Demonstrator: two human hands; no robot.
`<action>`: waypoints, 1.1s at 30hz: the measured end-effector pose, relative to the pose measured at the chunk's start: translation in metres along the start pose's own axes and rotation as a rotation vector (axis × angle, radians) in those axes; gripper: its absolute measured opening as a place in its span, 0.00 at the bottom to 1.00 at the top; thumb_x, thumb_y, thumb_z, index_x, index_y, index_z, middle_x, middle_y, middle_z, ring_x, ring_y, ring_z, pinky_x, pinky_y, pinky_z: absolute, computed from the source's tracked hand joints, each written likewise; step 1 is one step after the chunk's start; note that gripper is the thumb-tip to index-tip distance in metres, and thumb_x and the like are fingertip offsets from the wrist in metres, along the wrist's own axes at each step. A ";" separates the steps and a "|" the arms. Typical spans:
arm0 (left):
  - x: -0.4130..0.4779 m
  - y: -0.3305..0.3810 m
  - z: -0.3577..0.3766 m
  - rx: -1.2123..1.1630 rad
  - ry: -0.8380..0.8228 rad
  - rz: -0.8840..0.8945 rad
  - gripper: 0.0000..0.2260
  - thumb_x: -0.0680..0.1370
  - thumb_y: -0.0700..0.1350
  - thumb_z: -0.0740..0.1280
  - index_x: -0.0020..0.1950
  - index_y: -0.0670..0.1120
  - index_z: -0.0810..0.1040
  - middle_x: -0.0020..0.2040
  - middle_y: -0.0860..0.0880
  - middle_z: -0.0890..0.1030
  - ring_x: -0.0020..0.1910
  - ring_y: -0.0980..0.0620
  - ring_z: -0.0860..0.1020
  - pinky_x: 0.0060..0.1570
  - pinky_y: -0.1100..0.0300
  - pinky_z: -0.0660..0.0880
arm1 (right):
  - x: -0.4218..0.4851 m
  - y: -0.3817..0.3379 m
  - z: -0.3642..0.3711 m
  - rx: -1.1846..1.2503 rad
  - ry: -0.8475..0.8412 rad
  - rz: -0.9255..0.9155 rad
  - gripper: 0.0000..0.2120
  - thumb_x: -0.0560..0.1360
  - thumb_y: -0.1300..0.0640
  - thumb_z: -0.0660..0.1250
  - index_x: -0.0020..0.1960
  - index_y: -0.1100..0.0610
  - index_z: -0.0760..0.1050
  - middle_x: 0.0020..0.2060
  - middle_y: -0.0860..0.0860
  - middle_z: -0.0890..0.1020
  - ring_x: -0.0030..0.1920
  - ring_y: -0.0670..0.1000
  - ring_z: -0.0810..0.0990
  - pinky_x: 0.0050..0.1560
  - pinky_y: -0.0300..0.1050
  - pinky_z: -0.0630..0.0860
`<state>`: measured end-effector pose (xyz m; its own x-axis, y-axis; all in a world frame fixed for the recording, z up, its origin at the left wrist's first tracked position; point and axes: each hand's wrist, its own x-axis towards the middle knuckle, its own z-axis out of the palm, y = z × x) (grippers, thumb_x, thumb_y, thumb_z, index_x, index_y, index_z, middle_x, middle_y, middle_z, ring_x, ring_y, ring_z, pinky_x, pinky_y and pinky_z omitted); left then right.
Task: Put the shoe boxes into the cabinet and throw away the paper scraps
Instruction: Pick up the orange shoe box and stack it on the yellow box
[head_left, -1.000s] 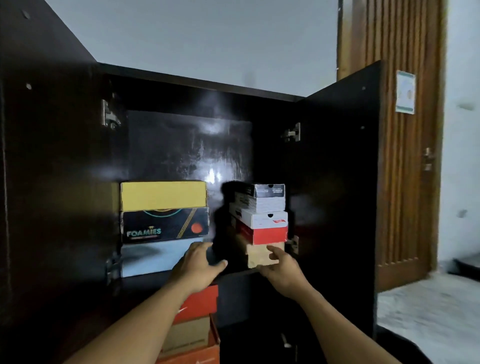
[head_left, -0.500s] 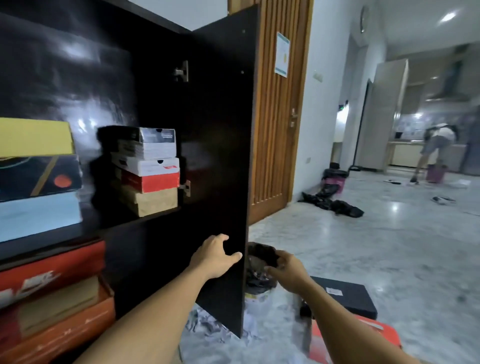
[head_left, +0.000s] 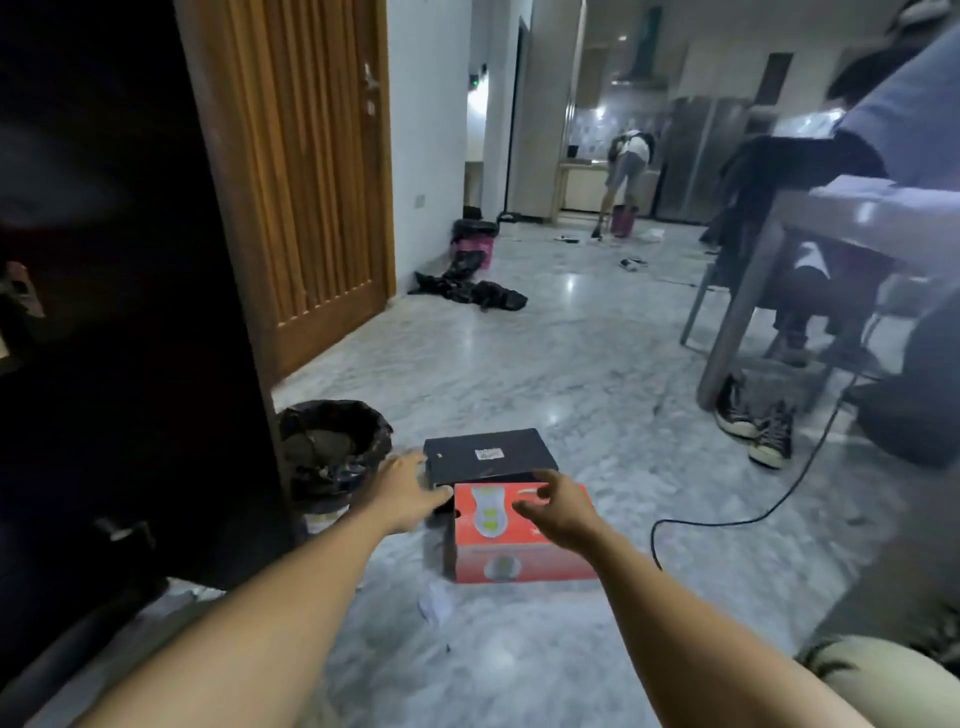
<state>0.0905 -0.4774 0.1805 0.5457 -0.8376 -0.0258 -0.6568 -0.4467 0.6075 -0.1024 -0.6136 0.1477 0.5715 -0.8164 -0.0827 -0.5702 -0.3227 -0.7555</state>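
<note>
This is a lived-in home, an open hall running into a kitchen. The floor (head_left: 597, 322) is polished grey marble. A slatted wooden door (head_left: 311, 171) stands beside a dark cabinet door (head_left: 130, 260). At the far end, a steel refrigerator (head_left: 701, 161) and a range hood (head_left: 636, 62) mark the kitchen, where a person (head_left: 626, 166) bends over a bucket (head_left: 622, 219). A pair of sneakers (head_left: 756, 423) lies under a grey table (head_left: 810, 223), with clothes (head_left: 467, 291) dropped on the floor and a lined waste bin (head_left: 332, 447) near two shoe boxes (head_left: 519, 535).
</note>
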 end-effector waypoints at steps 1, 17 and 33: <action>0.007 0.000 0.011 -0.001 -0.025 -0.002 0.24 0.73 0.56 0.72 0.67 0.49 0.75 0.66 0.47 0.77 0.63 0.45 0.76 0.59 0.54 0.74 | 0.002 0.013 -0.002 -0.004 0.001 0.039 0.29 0.73 0.51 0.74 0.72 0.56 0.71 0.61 0.55 0.80 0.59 0.53 0.80 0.50 0.41 0.74; 0.120 -0.076 0.188 -0.168 -0.228 -0.171 0.27 0.73 0.49 0.75 0.69 0.52 0.71 0.65 0.51 0.78 0.64 0.46 0.76 0.58 0.55 0.73 | 0.107 0.200 0.028 0.090 0.101 0.415 0.27 0.72 0.59 0.74 0.69 0.60 0.71 0.61 0.55 0.80 0.55 0.55 0.80 0.49 0.42 0.75; 0.156 -0.117 0.252 -0.444 -0.266 -0.296 0.42 0.67 0.53 0.80 0.74 0.59 0.59 0.58 0.61 0.78 0.58 0.53 0.78 0.54 0.56 0.75 | 0.150 0.259 0.043 0.246 0.088 0.356 0.41 0.53 0.46 0.86 0.61 0.50 0.72 0.53 0.44 0.84 0.53 0.46 0.83 0.55 0.48 0.82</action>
<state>0.1214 -0.6346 -0.0947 0.4859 -0.7730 -0.4078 -0.1850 -0.5470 0.8165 -0.1389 -0.7991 -0.0888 0.3060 -0.8973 -0.3183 -0.5594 0.1010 -0.8227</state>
